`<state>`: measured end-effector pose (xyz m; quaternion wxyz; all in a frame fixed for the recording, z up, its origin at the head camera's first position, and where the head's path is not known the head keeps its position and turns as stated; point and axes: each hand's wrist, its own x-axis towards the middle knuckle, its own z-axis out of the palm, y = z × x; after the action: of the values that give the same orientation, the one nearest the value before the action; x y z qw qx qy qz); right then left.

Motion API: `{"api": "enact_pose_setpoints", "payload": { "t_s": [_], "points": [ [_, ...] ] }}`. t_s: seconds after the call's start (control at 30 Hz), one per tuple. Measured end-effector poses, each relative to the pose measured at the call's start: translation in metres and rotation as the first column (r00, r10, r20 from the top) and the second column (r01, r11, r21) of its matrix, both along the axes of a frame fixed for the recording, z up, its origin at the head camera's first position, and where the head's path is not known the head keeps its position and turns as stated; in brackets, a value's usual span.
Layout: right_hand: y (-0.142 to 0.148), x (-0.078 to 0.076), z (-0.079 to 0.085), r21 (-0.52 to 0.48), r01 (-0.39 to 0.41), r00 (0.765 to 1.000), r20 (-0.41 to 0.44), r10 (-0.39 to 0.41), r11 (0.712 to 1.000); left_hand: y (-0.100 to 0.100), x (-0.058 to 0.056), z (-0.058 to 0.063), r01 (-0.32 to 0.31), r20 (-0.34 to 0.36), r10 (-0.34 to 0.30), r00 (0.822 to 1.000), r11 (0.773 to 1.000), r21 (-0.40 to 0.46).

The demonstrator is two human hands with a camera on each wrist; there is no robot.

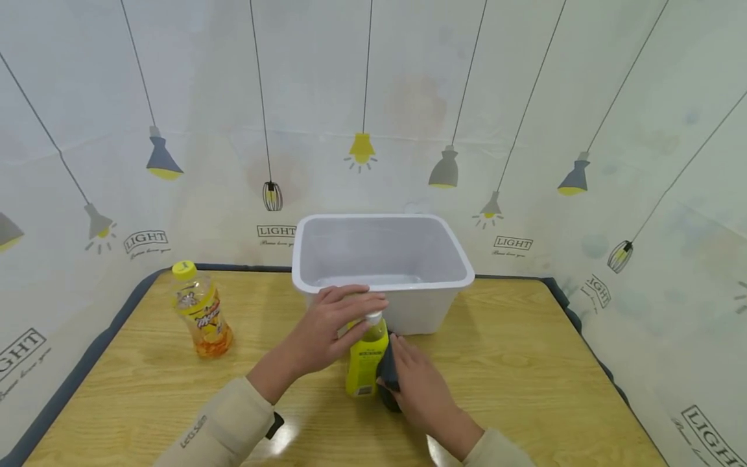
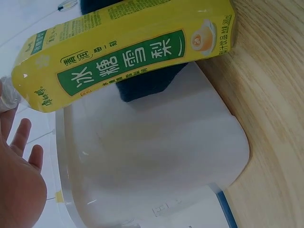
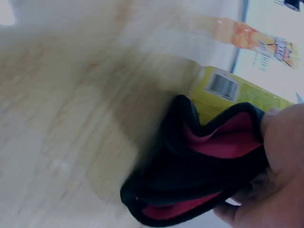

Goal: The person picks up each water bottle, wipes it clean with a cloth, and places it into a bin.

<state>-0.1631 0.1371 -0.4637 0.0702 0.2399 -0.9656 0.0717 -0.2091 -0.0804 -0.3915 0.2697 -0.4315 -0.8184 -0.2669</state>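
Note:
A yellow pear-drink bottle [image 1: 366, 366] with a white cap stands upright on the table, just in front of the white bin. My left hand [image 1: 329, 323] reaches over its top and holds it at the cap, as the left wrist view shows with the bottle's green label [image 2: 123, 61]. Beside the bottle, on its right, my right hand [image 1: 425, 389] grips a dark folded piece of fabric [image 1: 390, 366]. Its pinkish-red lining [image 3: 232, 140] shows in the right wrist view, where the folds lie against the bottle's lower part.
The white rectangular bin [image 1: 379, 287] stands at the back middle of the wooden table [image 1: 513, 363]. A clear bottle [image 1: 204, 318] with a yellow cap and some orange drink stands at the left. Behind hangs a lamp-patterned curtain [image 1: 408, 78].

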Motion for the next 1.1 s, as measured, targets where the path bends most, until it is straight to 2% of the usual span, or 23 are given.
{"api": "enact_pose_setpoints", "payload": {
  "t_s": [0.1, 0.23, 0.33, 0.43, 0.53, 0.63, 0.7, 0.8, 0.9, 1.1],
  "points": [
    [0.001, 0.001, -0.007, 0.103, -0.002, 0.999, 0.049, -0.003, 0.995, 0.001, 0.000, 0.000, 0.001, 0.008, -0.001, 1.000, 1.000, 0.000],
    [0.003, 0.000, -0.015, 0.229, -0.032, 0.994, 0.107, 0.008, 0.973, 0.002, 0.000, 0.001, -0.001, 0.012, 0.001, 1.000, 1.000, -0.005],
    [0.005, -0.001, -0.019, 0.272, -0.042, 0.992, 0.124, 0.008, 0.961, 0.002, 0.000, 0.001, -0.004, 0.010, 0.004, 1.000, 1.000, -0.008],
    [0.006, -0.002, -0.020, 0.268, -0.046, 0.991, 0.132, 0.011, 0.962, 0.002, 0.000, 0.001, -0.009, 0.009, 0.009, 1.000, 1.000, -0.009],
    [0.007, -0.002, -0.019, 0.200, -0.045, 0.986, 0.167, 0.011, 0.979, 0.002, 0.001, 0.001, -0.014, 0.013, 0.014, 1.000, 1.000, -0.009],
    [0.009, -0.003, -0.017, 0.039, -0.007, 0.973, 0.231, -0.002, 0.999, 0.002, 0.001, 0.001, -0.014, 0.014, 0.014, 1.000, 1.000, -0.008],
    [0.010, -0.003, -0.014, -0.083, 0.025, 0.966, 0.260, -0.003, 0.996, 0.002, 0.001, 0.000, -0.012, 0.010, 0.012, 1.000, 1.000, -0.006],
    [0.012, -0.002, -0.009, -0.254, 0.057, 0.967, 0.255, 0.010, 0.965, 0.002, 0.000, 0.000, -0.007, 0.001, 0.007, 1.000, 1.000, 0.000],
    [0.012, -0.001, 0.000, -0.365, 0.041, 0.977, 0.208, 0.038, 0.930, 0.002, 0.000, 0.000, -0.005, -0.006, 0.005, 1.000, 1.000, 0.003],
    [0.010, 0.001, 0.020, -0.492, 0.047, 0.988, 0.152, 0.032, 0.869, 0.001, 0.000, 0.000, -0.002, -0.009, 0.002, 1.000, 1.000, 0.007]
  ]
}}
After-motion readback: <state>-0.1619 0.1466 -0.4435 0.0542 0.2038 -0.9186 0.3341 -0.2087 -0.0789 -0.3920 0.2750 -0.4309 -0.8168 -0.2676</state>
